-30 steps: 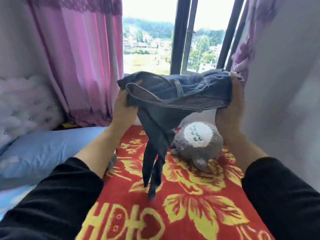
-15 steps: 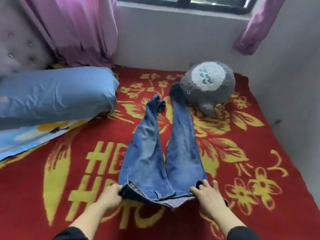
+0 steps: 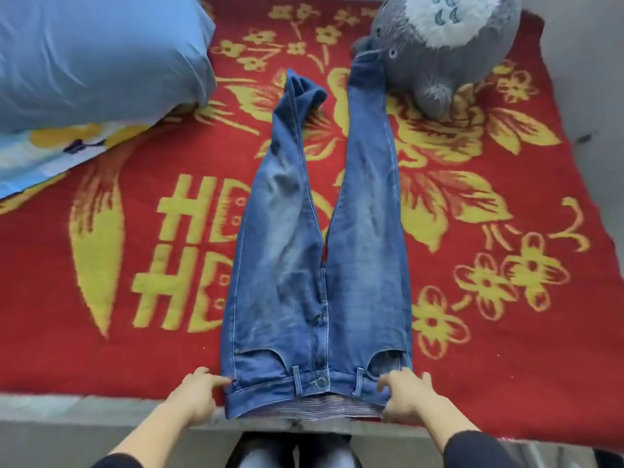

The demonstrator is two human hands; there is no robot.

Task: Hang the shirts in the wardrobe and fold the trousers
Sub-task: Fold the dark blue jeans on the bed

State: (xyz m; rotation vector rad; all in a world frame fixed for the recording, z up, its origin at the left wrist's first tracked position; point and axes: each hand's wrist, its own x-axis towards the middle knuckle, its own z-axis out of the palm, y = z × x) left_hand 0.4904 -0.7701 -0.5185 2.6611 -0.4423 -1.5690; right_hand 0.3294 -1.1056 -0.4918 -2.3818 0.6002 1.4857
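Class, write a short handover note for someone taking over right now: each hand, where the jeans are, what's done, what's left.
Left hand: fingertips at the left corner of the waistband; pinch unclear.
Right hand: fingers curled on the waistband's right end.
Jeans: flat, front up, on the red blanket, legs spread, one hem against the plush toy.
Done: jeans laid out.
Left: fold them; shirts and wardrobe not in view.

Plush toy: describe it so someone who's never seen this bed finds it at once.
Start from the red blanket with yellow flowers on the bed and go to its far right corner. There lies a round plush toy, where one leg of the jeans ends. Unlike the smooth blue pillow at far left, it is grey and furry with a white belly.
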